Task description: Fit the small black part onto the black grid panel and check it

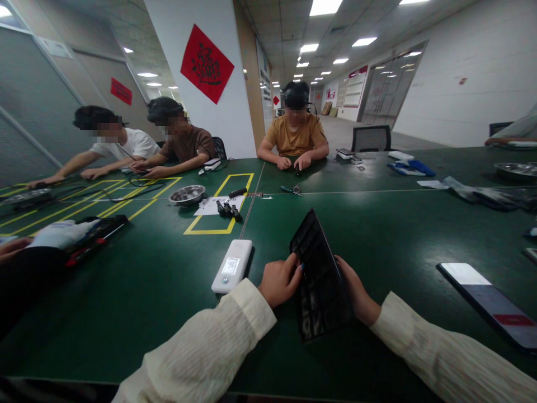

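Note:
A thin black rectangular panel point(321, 280) with a grid of faint lines stands steeply tilted above the table in front of me. My right hand point(356, 291) grips its right edge, the fingers partly hidden behind it. At the panel's left edge, my left hand point(280, 280) is closed, with thumb and fingertips pressed against it. A small blue spot shows at the thumb tip; I cannot make out what it is. Left of that hand lies a white handheld device point(232, 266) with a lit display.
A phone point(489, 302) lies at the right. Farther back are a metal bowl point(187, 194), several black cylindrical parts point(229, 209) on paper, and pliers point(291, 190). A co-worker's gloved hand point(62, 232) rests by a black-and-red case point(98, 238). Other people sit opposite.

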Motion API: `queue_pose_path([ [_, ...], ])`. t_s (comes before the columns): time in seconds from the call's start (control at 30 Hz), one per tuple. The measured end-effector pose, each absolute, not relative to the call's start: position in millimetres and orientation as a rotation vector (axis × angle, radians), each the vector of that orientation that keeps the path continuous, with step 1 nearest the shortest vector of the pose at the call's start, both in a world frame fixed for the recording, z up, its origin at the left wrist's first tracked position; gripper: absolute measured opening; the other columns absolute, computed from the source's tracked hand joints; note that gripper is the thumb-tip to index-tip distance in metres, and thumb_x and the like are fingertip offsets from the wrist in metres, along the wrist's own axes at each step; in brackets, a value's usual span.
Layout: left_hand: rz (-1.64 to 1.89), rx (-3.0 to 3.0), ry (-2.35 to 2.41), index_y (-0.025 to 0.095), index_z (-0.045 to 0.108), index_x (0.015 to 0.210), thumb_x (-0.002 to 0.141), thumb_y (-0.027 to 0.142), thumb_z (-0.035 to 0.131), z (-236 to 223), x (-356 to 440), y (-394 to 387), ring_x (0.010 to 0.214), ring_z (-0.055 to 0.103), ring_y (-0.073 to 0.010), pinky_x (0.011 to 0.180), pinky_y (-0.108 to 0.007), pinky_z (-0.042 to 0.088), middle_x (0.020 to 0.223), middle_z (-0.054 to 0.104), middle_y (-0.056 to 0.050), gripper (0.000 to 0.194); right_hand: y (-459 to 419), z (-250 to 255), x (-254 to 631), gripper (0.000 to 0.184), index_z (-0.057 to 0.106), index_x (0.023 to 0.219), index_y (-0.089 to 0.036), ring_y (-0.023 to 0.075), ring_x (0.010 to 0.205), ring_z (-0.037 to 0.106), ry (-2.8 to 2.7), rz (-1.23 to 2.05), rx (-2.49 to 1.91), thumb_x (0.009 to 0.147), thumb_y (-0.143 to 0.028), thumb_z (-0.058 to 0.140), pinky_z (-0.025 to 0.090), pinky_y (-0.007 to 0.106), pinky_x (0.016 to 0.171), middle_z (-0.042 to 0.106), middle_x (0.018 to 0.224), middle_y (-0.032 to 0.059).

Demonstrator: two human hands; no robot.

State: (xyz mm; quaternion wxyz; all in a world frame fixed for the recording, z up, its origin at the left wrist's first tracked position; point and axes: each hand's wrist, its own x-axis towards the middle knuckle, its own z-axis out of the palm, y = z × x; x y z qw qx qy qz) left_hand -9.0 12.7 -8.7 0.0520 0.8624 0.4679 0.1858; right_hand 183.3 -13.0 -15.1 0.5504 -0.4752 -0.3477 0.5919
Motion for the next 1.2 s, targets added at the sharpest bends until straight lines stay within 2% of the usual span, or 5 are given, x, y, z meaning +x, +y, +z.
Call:
queue_pose_path([
  [0.43, 0.509, 2.713, 1.401, 0.020, 0.049, 0.087, 0.087, 0.030, 0.036, -6, -9, 12, 0.053, 0.055, -0.0150, 0.051, -0.025, 0.031, 0.060, 0.060, 0.000, 0.017, -9, -23, 183, 0.029, 0.064, 0.081, -0.024, 0.0236, 0.076, 0.061, -0.757, 1.424, -1.094, 0.063, -0.047, 0.067, 0.049, 0.035, 0.068, 0.067, 0.077, 0.0012],
  [0.67, 0.484, 2.665, 1.433, 0.020, 0.053, 0.077, 0.091, 0.033, 0.030, -4, -7, 13, 0.050, 0.051, -0.0133, 0.050, -0.025, 0.027, 0.057, 0.058, 0.000, 0.030, -7, -32, 185, 0.025, 0.064, 0.086, -0.024, 0.0247, 0.081, 0.062, -0.798, 1.418, -1.103, 0.071, -0.044, 0.060, 0.049, 0.036, 0.068, 0.067, 0.078, 0.0014],
  [0.83, 0.451, 2.633, 1.482, 0.019, 0.053, 0.069, 0.095, 0.036, 0.025, -5, -7, 14, 0.052, 0.053, -0.0139, 0.050, -0.025, 0.026, 0.059, 0.060, -0.002, 0.042, -9, -27, 185, 0.027, 0.064, 0.087, -0.025, 0.0260, 0.085, 0.062, -0.815, 1.415, -1.113, 0.069, -0.045, 0.062, 0.050, 0.036, 0.069, 0.068, 0.080, 0.0019],
  [1.03, 0.531, 2.617, 1.517, 0.019, 0.052, 0.094, 0.094, 0.035, 0.028, -9, -8, 14, 0.058, 0.059, -0.0153, 0.053, -0.025, 0.033, 0.066, 0.064, -0.002, 0.030, -10, -22, 185, 0.028, 0.065, 0.084, -0.024, 0.0256, 0.085, 0.063, -0.772, 1.428, -1.116, 0.065, -0.045, 0.066, 0.051, 0.036, 0.068, 0.069, 0.083, 0.0016],
  [1.2, 0.541, 2.742, 1.424, 0.018, 0.050, 0.095, 0.093, 0.032, 0.028, -11, -9, 12, 0.057, 0.059, -0.0166, 0.053, -0.026, 0.035, 0.065, 0.063, -0.003, 0.026, -8, -31, 187, 0.029, 0.065, 0.089, -0.024, 0.0246, 0.088, 0.062, -0.783, 1.455, -1.069, 0.070, -0.046, 0.064, 0.050, 0.034, 0.069, 0.069, 0.088, 0.0019],
])
